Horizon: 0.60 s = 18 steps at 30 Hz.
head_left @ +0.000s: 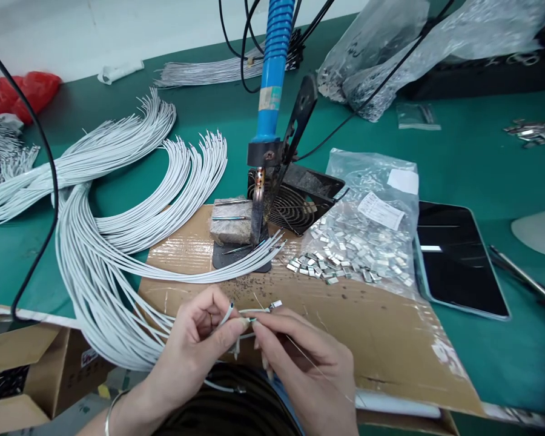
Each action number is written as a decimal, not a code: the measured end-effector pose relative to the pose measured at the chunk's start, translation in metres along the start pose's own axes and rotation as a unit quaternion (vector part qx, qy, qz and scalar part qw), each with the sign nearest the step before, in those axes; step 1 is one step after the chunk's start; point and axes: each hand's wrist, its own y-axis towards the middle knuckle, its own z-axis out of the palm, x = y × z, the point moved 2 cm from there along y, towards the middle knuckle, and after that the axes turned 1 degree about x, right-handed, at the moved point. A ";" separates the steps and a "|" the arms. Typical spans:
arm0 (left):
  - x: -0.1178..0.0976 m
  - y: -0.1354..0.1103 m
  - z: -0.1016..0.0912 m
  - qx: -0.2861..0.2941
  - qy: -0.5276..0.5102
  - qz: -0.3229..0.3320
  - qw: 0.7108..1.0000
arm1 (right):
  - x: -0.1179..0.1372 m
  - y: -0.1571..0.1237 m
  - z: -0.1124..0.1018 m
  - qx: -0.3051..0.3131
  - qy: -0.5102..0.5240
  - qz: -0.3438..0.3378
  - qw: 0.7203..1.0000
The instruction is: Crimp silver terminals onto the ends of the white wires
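Note:
My left hand is closed in a pinch on a thin white cable, whose end lies between thumb and forefinger. Close beside it, fingertips almost meeting, my right hand pinches at the same cable end. A small green-and-silver piece barely shows between the fingertips. Another small metal connector sticks out above the right forefinger. A fine wire, possibly solder, runs across the right hand. Behind the hands, a blue-handled soldering iron stands upright, tip down, beside a sponge-like block.
Bundles of white cables spread over the left side. A clear bag with loose metal connectors lies right of a small black fan. A phone or tablet rests farther right. Cardboard covers the green table.

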 end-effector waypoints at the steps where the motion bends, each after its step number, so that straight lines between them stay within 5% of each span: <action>1: 0.000 0.001 0.000 0.002 0.005 0.001 1.000 | -0.002 -0.001 0.000 0.003 0.013 0.011 1.000; 9: -0.001 0.002 0.002 0.032 0.024 -0.020 0.999 | -0.025 0.000 -0.008 0.065 0.063 0.083 0.992; 18: -0.002 0.006 -0.005 0.070 0.086 -0.055 0.992 | 0.018 0.010 -0.016 0.111 -0.102 0.057 0.987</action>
